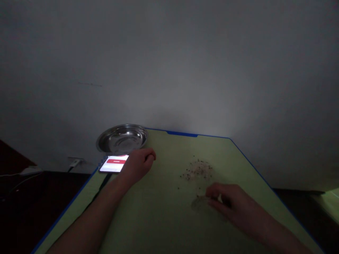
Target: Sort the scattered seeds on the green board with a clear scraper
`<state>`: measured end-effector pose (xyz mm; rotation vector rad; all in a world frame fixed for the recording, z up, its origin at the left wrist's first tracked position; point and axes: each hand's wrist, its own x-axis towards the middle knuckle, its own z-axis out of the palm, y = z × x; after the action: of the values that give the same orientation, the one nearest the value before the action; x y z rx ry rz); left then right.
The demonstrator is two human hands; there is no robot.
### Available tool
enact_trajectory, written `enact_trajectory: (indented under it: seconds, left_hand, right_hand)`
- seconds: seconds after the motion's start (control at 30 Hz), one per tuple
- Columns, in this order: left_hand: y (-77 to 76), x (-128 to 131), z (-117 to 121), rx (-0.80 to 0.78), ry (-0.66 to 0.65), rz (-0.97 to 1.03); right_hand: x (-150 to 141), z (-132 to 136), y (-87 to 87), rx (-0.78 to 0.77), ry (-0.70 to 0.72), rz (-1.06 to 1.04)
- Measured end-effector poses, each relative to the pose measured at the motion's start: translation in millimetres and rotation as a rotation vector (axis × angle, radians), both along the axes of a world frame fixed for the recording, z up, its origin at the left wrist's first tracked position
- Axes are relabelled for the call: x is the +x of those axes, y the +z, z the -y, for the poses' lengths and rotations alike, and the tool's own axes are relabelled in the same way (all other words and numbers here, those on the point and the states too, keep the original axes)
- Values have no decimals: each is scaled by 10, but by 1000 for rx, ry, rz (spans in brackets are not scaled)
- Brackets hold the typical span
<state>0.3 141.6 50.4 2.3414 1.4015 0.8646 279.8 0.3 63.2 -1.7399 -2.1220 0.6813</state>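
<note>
My left hand rests on the table's left side with its fingers curled in, and nothing shows in it. Beside it lies a lit phone, partly covered by my wrist. On the right, my right hand is low over the table, thumb and forefinger brought together at a small, blurred pale patch; what they pinch, if anything, is too small to make out. Beyond that hand lies a loose heap of pale grains mixed with dark specks. A few dark bits are scattered around it.
A shiny metal bowl stands at the table's far left corner, behind the phone. The pale green table has a blue edge and meets a grey wall. A dark cable or strap runs from under the phone. A plug sits low on the wall.
</note>
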Motion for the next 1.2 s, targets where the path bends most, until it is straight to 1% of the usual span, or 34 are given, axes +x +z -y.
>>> enact_trajectory:
  seconds: [0.07,0.17,0.33,0.47,0.6,0.73,0.83,0.93,1.0,1.07,1.13,1.2]
  left_hand:
    - [-8,6,1,-12,2,-4]
    - [-17,5,-6,-31,24,-6]
    - [-12,-10,-24,-54,33,-9]
    - [-1,-16,-24,-49,30,-17]
    - [-2,-19,-19,-37,30,-14]
    - [0,-20,-12,-50,29,-15]
    - [0,-24,-10,-52,30,-20]
    - [-3,-32,-15,-44,28,-33]
    - [-5,-40,-24,-40,31,-30]
    - [-7,-48,-33,-38,31,-20]
    - [-9,-52,-38,-35,27,-18]
    - [-7,-49,-37,-31,23,-21]
  right_hand:
    - [-19,118,-102,-39,9,12]
    - [-77,85,-169,-2,-4,16]
    - [-113,-285,-154,139,-58,103]
    - [-81,-565,-155,207,-102,116]
    - [36,-711,-151,202,-118,111]
    - [102,-817,-52,193,-106,75]
    - [16,-986,63,220,-89,64]
    - [-142,-1245,125,242,-61,79]
    - [-242,-1417,113,247,-46,93]
    - [-323,-1545,66,235,-23,103]
    - [-386,-1607,4,214,13,104]
    - [-442,-1603,-47,190,66,92]
